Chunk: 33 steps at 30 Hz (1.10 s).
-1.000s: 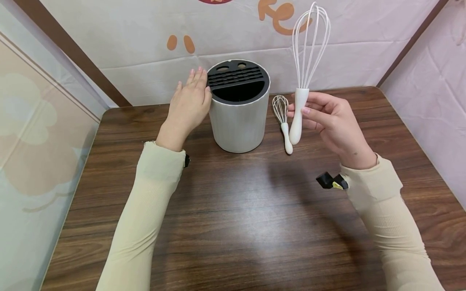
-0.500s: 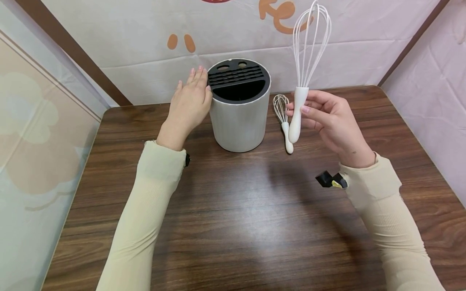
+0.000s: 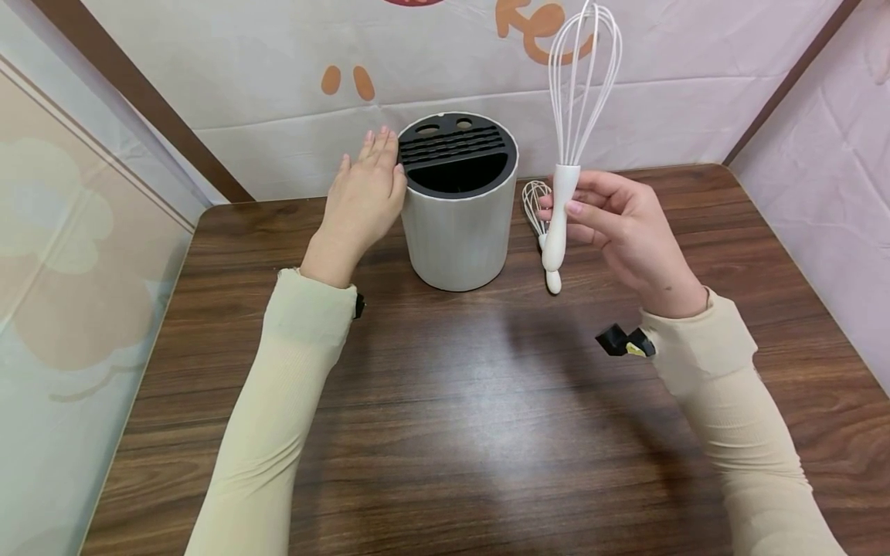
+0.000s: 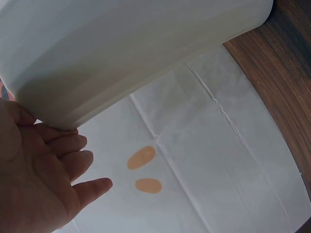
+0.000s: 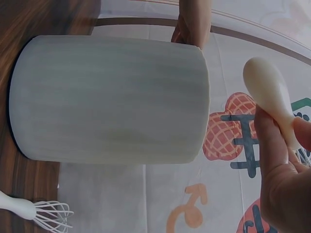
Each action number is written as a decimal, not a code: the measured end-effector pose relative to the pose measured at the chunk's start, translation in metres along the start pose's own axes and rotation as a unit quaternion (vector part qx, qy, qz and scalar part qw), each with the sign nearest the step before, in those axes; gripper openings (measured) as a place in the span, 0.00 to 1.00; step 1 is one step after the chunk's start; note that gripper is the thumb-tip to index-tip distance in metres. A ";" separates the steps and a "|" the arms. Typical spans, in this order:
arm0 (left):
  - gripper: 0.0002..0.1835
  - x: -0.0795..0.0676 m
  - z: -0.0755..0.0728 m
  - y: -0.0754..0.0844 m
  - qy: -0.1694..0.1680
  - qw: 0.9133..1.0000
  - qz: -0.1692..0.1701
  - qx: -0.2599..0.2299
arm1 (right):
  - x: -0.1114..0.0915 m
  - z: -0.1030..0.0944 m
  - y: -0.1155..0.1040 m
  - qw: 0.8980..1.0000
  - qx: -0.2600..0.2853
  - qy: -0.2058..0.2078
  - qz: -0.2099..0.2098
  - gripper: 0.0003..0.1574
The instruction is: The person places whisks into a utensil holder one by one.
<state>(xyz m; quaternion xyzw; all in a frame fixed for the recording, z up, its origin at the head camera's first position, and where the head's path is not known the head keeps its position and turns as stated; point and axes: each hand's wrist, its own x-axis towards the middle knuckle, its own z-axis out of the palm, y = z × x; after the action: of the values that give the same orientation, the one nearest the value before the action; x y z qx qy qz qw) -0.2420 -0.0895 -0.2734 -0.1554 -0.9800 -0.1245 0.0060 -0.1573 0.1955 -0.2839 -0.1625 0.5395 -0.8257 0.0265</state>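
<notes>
A pale grey utensil holder (image 3: 455,239) stands upright on the table, its black top divided into slots, round holes and a half-moon opening. Against its left side near the rim rests my left hand (image 3: 361,197), fingers mostly straight; the left wrist view shows the fingertips right at the wall. My right hand (image 3: 626,232) pinches the handle of a large white whisk (image 3: 562,212) between thumb and fingers, wires up, to the right of the holder. In the right wrist view the handle end (image 5: 265,82) points up. Behind it, a small white whisk (image 3: 553,283) lies partly hidden.
A dark wood-grain table (image 3: 445,432) spreads in front of the holder. Close behind its back edge hangs a pale printed cloth (image 3: 264,93). Other cloth panels (image 3: 820,154) stand at both sides.
My right hand has shifted slightly left with the large whisk, which now overlaps the small whisk in the head view. My left hand and the holder have stayed put.
</notes>
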 end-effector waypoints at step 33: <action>0.29 0.000 -0.005 0.002 -0.012 0.999 0.007 0.029 | 0.019 0.010 0.011 1.000 -0.002 0.005 0.014 0.15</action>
<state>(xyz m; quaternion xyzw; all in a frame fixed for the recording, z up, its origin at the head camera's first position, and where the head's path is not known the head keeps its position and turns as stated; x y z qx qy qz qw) -0.2413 -0.0885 -0.2680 -0.1636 -0.9821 -0.0937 -0.0004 -0.1739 0.1775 -0.2854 -0.1509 0.5433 -0.8251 0.0346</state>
